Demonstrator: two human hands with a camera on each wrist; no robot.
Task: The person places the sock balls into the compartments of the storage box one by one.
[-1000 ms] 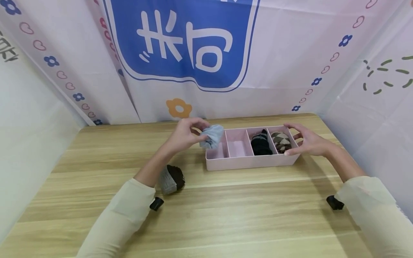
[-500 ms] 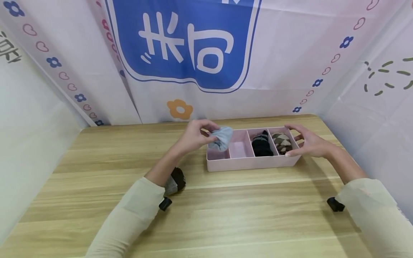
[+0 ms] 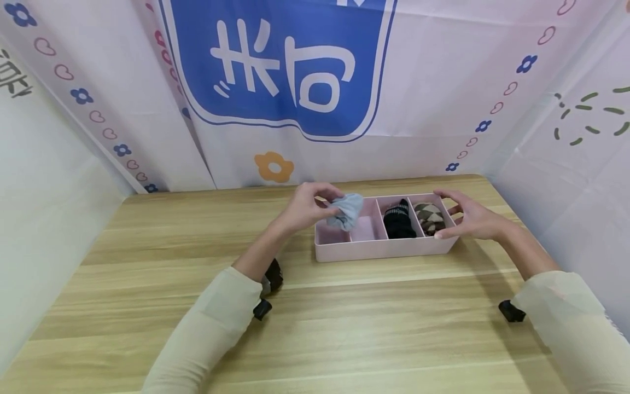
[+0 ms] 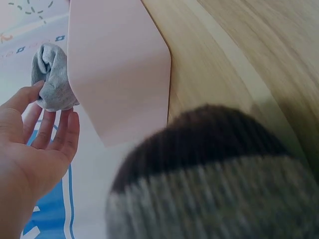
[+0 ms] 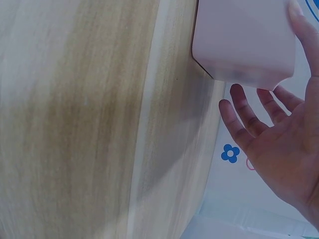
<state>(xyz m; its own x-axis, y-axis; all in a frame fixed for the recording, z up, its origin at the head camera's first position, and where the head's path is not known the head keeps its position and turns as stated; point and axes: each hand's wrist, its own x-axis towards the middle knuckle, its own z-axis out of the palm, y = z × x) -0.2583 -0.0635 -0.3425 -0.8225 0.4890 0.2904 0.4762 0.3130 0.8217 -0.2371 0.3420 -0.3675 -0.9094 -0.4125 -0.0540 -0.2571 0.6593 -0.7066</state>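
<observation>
My left hand [image 3: 309, 207] pinches a balled light grey-blue sock [image 3: 346, 212] between thumb and fingers, above the left part of a pink divided storage box [image 3: 384, 250]. In the left wrist view the same sock [image 4: 52, 79] shows beyond the box wall [image 4: 119, 64]. My right hand [image 3: 472, 216] grips the box's right end, thumb at the front corner and a finger at the back one. A black rolled sock [image 3: 399, 220] and a brown-and-cream checked sock [image 3: 429, 219] fill the two right compartments. The two left compartments hold nothing visible.
A dark brown rolled sock with a grey cuff [image 3: 273, 275] lies on the wooden table [image 3: 374, 328], partly hidden behind my left forearm; it looms large in the left wrist view. A white printed cloth [image 3: 433, 82] hangs behind the table.
My left hand has carried the light grey-blue sock rightward, from the box's left end to over the second compartment. My left forearm now covers more of the brown sock. The right hand stays put.
</observation>
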